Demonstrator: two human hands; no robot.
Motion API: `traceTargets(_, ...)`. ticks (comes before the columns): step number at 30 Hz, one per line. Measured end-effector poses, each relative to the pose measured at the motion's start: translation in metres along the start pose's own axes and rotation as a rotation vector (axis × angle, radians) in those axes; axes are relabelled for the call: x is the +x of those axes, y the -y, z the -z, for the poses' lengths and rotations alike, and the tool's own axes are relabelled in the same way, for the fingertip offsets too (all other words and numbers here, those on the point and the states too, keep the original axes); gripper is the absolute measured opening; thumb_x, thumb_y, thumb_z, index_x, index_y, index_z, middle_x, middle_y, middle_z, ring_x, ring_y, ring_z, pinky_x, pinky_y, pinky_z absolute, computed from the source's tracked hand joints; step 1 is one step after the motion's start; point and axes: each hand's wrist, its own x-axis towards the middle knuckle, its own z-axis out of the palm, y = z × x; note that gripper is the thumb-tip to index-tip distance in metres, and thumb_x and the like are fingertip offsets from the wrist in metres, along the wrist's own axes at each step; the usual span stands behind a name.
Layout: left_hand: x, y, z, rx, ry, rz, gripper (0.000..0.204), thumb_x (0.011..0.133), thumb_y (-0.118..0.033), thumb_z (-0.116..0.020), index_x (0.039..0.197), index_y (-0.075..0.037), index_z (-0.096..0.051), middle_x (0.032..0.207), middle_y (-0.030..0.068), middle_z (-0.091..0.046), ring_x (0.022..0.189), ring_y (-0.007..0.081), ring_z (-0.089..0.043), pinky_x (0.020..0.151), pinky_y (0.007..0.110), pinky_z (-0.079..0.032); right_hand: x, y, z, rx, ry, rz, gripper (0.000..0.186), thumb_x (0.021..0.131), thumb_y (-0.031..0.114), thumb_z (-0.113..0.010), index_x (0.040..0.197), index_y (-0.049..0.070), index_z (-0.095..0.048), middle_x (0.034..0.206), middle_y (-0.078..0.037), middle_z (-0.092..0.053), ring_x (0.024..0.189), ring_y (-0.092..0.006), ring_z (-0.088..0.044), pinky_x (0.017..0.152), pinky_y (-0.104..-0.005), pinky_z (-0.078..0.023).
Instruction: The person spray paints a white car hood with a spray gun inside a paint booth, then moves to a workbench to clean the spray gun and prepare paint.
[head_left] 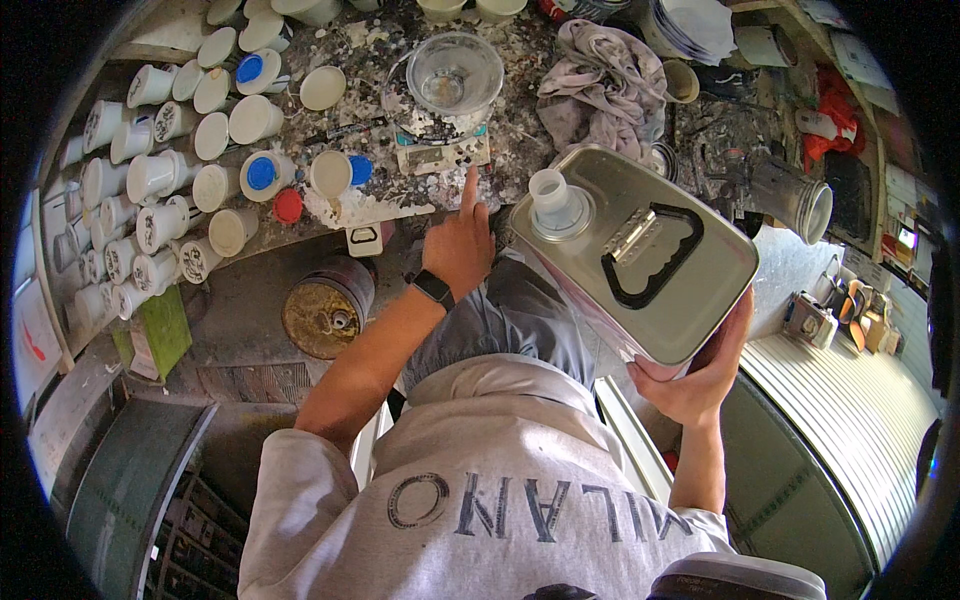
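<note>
A large rectangular metal can (690,270) with a white spout (550,190) and a black folding handle (650,255) is tilted toward the bench. My right hand (705,375) supports it from the side and below, with part of the fingers hidden behind it. My left hand (462,245) holds nothing. Its index finger points out to the front edge of a paint-spattered scale (445,157); whether it touches the scale I cannot tell. On the scale stands a clear plastic tub (455,75) with little visible inside.
Many lidded white pots (160,175) crowd the left of the stained bench (370,60). A crumpled grey cloth (605,90) lies right of the scale. Beyond the can, a clear container (800,205) rests on its side. Below the bench stands a rusty drum (325,310).
</note>
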Motion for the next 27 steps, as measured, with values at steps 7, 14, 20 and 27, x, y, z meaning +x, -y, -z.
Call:
traceTargets(7,-0.008,-0.002,-0.015,-0.205,-0.026,-0.068,0.038,0.088,-0.022,-0.067,0.113,0.001,-0.051,0.164,0.0318,-0.014,0.076,0.0388,-0.071,0.061,0.050,-0.058,0.001,0.004,-0.001,-0.007,0.013,-0.023,0.136,0.049,0.018,-0.095,0.158,-0.004,-0.016,0.152,-0.019,-0.038,0.138,-0.0270,-0.044,0.113,-0.0390,-0.037)
traceTargets(14,-0.001,-0.008,0.001,-0.275,-0.079,-0.012,0.037,0.086,-0.019,-0.065,0.114,0.002,-0.052,0.163,0.0320,-0.014,0.077,0.0397,-0.072,0.061,0.050,-0.058,0.003,0.009,-0.002,0.016,0.000,0.009,0.135,0.049,0.018,-0.094,0.157,-0.005,-0.017,0.151,-0.019,-0.039,0.136,-0.0279,-0.045,0.113,-0.0396,-0.038)
traceTargets(20,0.023,0.020,-0.001,0.032,-0.070,0.025,0.023,0.089,-0.011,-0.059,0.107,0.004,-0.057,0.165,0.0301,-0.015,0.066,0.0276,-0.072,0.057,0.040,-0.059,0.002,0.012,0.000,0.020,-0.005,-0.016,0.135,0.048,0.021,-0.095,0.156,-0.006,-0.019,0.151,-0.021,-0.039,0.137,-0.0299,-0.045,0.114,-0.0404,-0.037)
traceTargets(27,0.029,0.027,-0.009,0.165,-0.029,-0.016,0.021,0.090,-0.010,-0.059,0.105,0.004,-0.061,0.164,0.0328,-0.014,0.069,0.0249,-0.072,0.060,0.039,-0.059,0.000,0.017,-0.001,-0.078,-0.031,0.010,0.135,0.047,0.023,-0.095,0.156,-0.006,-0.020,0.154,-0.022,-0.037,0.141,-0.0321,-0.041,0.116,-0.0408,-0.034)
